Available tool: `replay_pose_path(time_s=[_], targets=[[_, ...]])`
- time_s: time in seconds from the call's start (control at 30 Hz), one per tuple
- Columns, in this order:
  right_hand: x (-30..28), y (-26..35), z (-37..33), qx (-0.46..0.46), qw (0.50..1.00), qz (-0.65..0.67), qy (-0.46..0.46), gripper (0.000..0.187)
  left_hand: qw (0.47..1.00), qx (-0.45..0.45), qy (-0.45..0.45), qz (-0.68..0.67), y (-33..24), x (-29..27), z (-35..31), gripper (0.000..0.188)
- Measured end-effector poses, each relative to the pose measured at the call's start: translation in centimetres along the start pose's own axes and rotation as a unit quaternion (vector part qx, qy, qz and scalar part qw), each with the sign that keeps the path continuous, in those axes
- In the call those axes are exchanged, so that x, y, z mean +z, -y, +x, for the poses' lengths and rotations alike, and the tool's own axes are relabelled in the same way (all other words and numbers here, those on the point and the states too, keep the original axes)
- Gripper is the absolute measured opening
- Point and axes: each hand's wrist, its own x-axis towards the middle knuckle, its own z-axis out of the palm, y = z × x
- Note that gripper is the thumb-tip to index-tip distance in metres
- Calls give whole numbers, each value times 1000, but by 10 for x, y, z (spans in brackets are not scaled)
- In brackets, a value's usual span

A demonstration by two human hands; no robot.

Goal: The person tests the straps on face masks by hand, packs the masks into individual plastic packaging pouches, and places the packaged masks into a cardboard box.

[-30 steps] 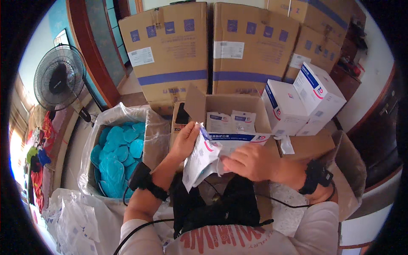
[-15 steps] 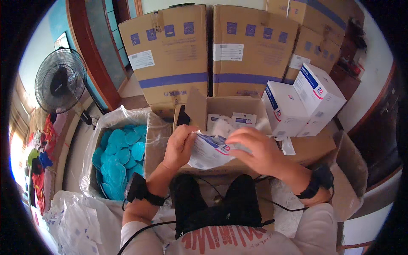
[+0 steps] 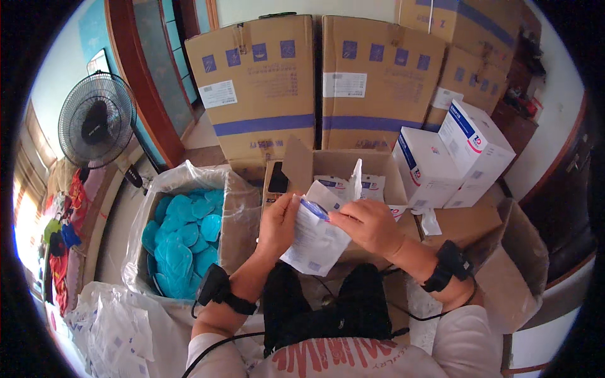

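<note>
A white pouch with a blue-printed top hangs over my lap, in front of an open cardboard box. My left hand is closed on its upper left edge, thumb on top. At the upper right of the pouch my right hand is closed in a pinch on the edge. The pouch mouth looks parted between the two hands; its inside is hidden. A white strip stands up behind my right fingers, and I cannot tell what it belongs to. More white packets lie in the open box behind.
To the left, a plastic-lined box holds many teal rounded pads. White cartons stand at the right, near an open brown box. Tall cardboard boxes line the back; a fan stands far left. Cables run from both wrist straps.
The right hand, previously with loose fingers beside the pouch, now pinches its upper right edge. The pouch now hangs more upright and lower. The whole view has shifted slightly.
</note>
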Motion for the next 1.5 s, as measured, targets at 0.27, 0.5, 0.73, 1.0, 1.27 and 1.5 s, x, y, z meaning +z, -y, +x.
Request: replay_pose_path(time_s=[0.27, 0.5, 0.73, 1.0, 1.27, 1.5], targets=[[1, 7, 2, 11, 994, 52, 100, 10, 993, 8, -42, 109, 18, -2, 16, 23], [-14, 27, 6, -8, 950, 266, 161, 11, 996, -6, -33, 83, 31, -34, 31, 22], [1, 11, 18, 277, 897, 341, 51, 16, 993, 86, -51, 67, 14, -23, 15, 17], [5, 19, 11, 219, 930, 274, 114, 18, 981, 103, -127, 102, 28, -33, 11, 16], [-25, -27, 14, 417, 632, 604, -249, 12, 962, 163, -192, 103, 41, -48, 1, 14], [-48, -45, 54, 340, 683, 646, -5, 27, 945, 273, -104, 148, 18, -50, -7, 19]])
